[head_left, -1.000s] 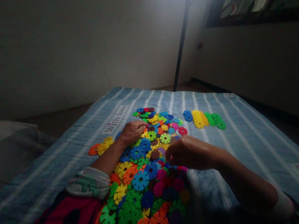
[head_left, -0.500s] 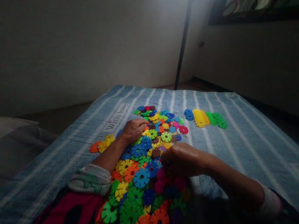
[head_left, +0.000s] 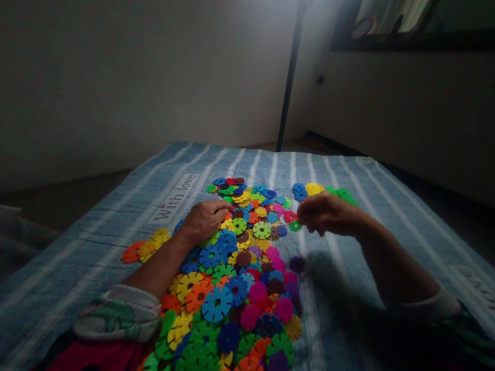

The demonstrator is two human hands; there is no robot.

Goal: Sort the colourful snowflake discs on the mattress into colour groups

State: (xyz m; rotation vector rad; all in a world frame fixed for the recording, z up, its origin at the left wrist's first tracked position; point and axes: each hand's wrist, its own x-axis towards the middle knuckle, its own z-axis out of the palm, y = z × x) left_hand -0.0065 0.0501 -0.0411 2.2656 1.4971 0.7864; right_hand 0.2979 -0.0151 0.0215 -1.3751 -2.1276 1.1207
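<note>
A long heap of colourful plastic notched flower-shaped discs (head_left: 217,304) runs down the middle of the striped cloth. My left hand (head_left: 203,222) rests at the heap's left side, fingers curled together; whatever they may hold is hidden. Over the right side, my right hand (head_left: 330,213) is raised above the cloth, its fingertips pinching a small green notched disc (head_left: 296,226). Just beyond this hand lies a separate row of discs: blue (head_left: 299,191), yellow (head_left: 315,189) and green (head_left: 343,193), partly covered by the hand.
The blue striped cloth (head_left: 353,266) covers the bed-like surface. Yellow discs (head_left: 154,244) and an orange disc (head_left: 132,251) lie left of my left forearm. A purple disc (head_left: 297,264) sits apart at the heap's right edge. A dark pole (head_left: 290,79) stands behind the far edge.
My right hand has moved from the heap's right side up and away toward the separate row, with a green notched disc in its fingertips. My left hand stays on the heap; the view has shifted slightly.
</note>
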